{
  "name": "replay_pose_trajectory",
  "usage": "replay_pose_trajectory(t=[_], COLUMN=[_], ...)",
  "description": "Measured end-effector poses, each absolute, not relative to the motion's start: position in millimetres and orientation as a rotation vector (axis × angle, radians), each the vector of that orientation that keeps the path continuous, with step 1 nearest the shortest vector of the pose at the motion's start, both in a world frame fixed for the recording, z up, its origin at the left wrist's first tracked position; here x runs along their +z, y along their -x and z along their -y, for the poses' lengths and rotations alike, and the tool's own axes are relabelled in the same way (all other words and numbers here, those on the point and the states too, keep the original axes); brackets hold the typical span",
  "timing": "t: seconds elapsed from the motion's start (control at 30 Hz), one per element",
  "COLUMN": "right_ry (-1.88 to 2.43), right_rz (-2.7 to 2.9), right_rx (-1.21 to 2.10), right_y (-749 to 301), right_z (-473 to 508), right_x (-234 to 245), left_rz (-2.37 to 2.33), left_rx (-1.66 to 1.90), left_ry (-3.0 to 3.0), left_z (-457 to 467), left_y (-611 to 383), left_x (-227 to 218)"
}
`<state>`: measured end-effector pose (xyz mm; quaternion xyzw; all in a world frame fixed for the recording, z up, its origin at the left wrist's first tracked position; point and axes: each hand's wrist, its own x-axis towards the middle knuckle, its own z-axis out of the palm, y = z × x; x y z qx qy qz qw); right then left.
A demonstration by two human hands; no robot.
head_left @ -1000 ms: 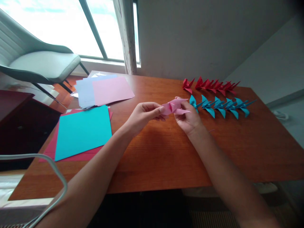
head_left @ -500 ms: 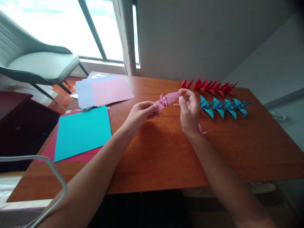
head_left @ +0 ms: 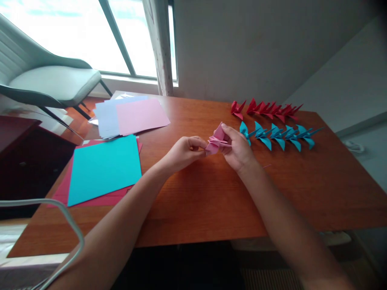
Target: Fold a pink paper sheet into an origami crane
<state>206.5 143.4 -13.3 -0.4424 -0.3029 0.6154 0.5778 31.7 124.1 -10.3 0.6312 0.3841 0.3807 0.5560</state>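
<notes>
A pink origami crane point(head_left: 216, 141) is held between both hands above the middle of the wooden table point(head_left: 193, 209). My left hand point(head_left: 186, 152) pinches the tip of one wing from the left, fingers closed. My right hand point(head_left: 237, 147) grips the other wing between thumb and fingers. The crane's wings are spread apart, and a thin point sticks out to the right. Behind my right wrist, the thin tip of another pink folded piece point(head_left: 267, 166) shows; the rest is hidden.
Red cranes point(head_left: 272, 110) line the table's far right side, with a row of blue cranes point(head_left: 278, 135) in front. At left lie pink paper point(head_left: 143, 117), pale lilac sheets point(head_left: 107, 121) and teal paper point(head_left: 104, 169) over red sheets point(head_left: 62, 193). A white cable point(head_left: 72, 221) loops at lower left.
The pink crane has turned and its wings now spread. My right hand has moved from its long tip to a wing and lower, uncovering another blue crane. My left hand pinches a wing tip.
</notes>
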Motion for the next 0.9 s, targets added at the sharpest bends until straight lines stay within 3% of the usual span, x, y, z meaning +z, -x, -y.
replay_pose_trajectory(t=[0.3,0.9], right_ry=[0.992,0.865], right_rz=[0.807,0.506], right_rx=[1.253,1.673], right_y=[-206.5,-211.8], right_z=[-143.9,-141.9], right_x=[-9.0,-1.0], left_rz=[-1.007,-1.071], left_rx=[0.956,1.121], left_ry=[-1.452,-1.519], left_z=[-128.2,-125.9], left_y=[-32.1,-33.7], left_x=[-16.6,-20.5])
